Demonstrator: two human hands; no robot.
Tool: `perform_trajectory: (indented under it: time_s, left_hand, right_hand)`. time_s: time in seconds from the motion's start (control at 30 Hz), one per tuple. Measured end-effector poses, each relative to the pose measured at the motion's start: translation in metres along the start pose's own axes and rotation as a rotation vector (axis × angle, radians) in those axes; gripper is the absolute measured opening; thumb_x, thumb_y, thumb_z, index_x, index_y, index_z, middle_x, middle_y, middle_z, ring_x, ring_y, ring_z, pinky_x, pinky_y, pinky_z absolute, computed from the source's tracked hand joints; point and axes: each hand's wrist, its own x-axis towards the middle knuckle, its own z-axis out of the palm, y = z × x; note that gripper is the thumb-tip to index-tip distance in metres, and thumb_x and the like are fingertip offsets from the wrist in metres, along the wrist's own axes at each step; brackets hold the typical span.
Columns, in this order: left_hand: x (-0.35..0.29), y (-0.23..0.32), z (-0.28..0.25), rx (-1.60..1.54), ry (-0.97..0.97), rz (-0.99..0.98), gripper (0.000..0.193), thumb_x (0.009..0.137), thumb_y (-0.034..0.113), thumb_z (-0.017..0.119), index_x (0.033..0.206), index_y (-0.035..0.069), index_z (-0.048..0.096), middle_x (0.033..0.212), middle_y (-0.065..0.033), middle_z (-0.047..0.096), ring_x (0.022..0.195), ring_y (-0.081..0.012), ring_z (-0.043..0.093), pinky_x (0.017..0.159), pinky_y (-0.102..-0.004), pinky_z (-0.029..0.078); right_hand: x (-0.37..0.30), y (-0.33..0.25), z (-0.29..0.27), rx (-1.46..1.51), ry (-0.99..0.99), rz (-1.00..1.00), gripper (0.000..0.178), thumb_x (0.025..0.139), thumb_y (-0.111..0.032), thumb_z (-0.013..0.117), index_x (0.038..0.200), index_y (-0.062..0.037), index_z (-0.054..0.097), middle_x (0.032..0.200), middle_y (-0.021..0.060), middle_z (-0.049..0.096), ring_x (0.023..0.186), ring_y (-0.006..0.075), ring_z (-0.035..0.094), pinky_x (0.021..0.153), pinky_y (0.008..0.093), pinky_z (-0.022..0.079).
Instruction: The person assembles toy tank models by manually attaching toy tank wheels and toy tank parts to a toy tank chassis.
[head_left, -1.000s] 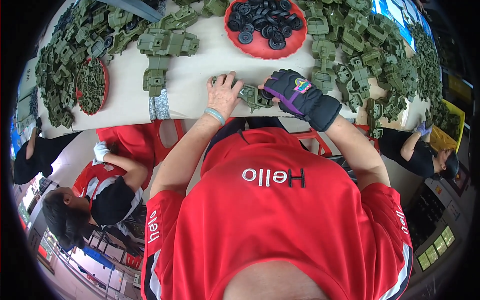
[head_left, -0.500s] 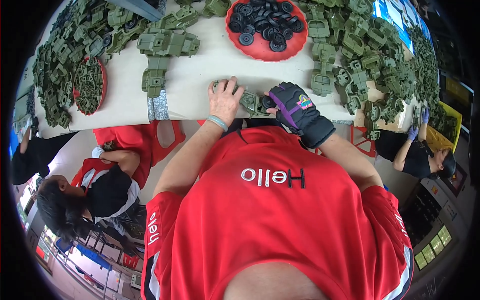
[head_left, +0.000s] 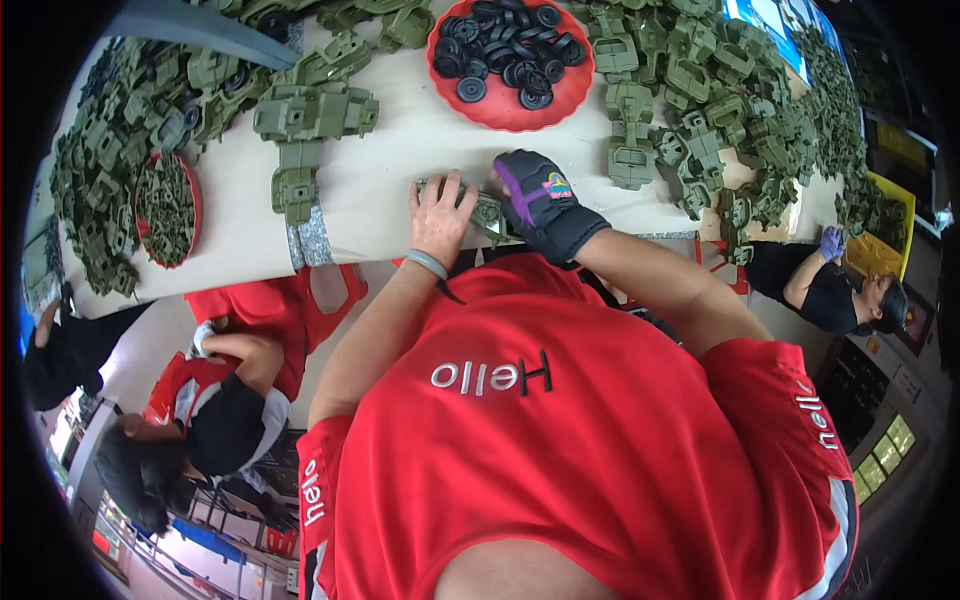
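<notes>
A green plastic toy vehicle body [head_left: 488, 217] lies at the table's near edge, between my two hands. My left hand [head_left: 440, 215] is bare, with a pale band at its wrist, and its fingers curl over the left end of the body. On the other end sits my right hand [head_left: 540, 205], in a black and purple glove. Its fingers are bent against the toy, and the glove hides most of that end. Beyond them a red scalloped plate [head_left: 500, 112] bears a heap of black toy wheels [head_left: 512, 45].
Heaps of green toy vehicle bodies [head_left: 690, 80] cover both sides of the table [head_left: 370, 210]. A few bodies [head_left: 315, 112] stand nearer on the left. A red dish of small green parts [head_left: 196, 215] lies far left. Other people [head_left: 230, 390] sit at both sides.
My gloved right hand has shifted left and turned over the toy's right end. The black wheel that showed at its fingers is now out of sight. My left hand stays on the toy.
</notes>
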Motion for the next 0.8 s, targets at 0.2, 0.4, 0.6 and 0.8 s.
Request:
perform_trajectory:
  time_s: [0.2,0.4,0.6,0.8]
  left_hand:
    - [-0.003,0.005,0.002,-0.052,0.039,-0.01,0.044,0.083,0.012,0.066,0.127,0.017,0.065,0.145,-0.0093,0.053,0.131,-0.0311,0.051,0.113,-0.0657,0.035]
    - [0.0,0.002,0.005,-0.017,0.03,-0.007,0.048,0.079,0.012,0.072,0.127,0.019,0.064,0.144,-0.0067,0.053,0.131,-0.0301,0.051,0.113,-0.064,0.035]
    - [0.0,0.005,0.003,-0.097,0.023,-0.027,0.041,0.087,0.013,0.063,0.128,0.017,0.065,0.145,-0.0097,0.053,0.132,-0.0311,0.051,0.115,-0.0684,0.031]
    - [0.002,-0.001,0.005,-0.021,0.038,0.018,0.047,0.081,0.011,0.072,0.126,0.019,0.066,0.143,-0.007,0.054,0.129,-0.0294,0.052,0.113,-0.0638,0.035]
  right_hand:
    - [0.012,-0.008,-0.016,-0.246,-0.292,-0.231,0.032,0.081,-0.023,0.068,0.108,-0.0076,0.068,0.1,0.0163,0.07,0.095,0.0366,0.068,0.086,0.0483,0.053]
    - [0.024,-0.008,-0.008,-0.168,-0.262,-0.148,0.034,0.081,-0.022,0.068,0.111,-0.0059,0.068,0.102,0.0174,0.068,0.096,0.0392,0.067,0.087,0.0487,0.053]
    - [0.024,-0.009,0.006,-0.096,-0.26,-0.137,0.033,0.083,-0.023,0.067,0.111,-0.0051,0.067,0.103,0.0186,0.069,0.097,0.0404,0.066,0.087,0.0487,0.053]
    - [0.013,-0.004,0.006,-0.044,-0.25,-0.139,0.032,0.086,-0.023,0.066,0.112,-0.0044,0.067,0.104,0.0199,0.069,0.098,0.0416,0.066,0.087,0.0486,0.054]
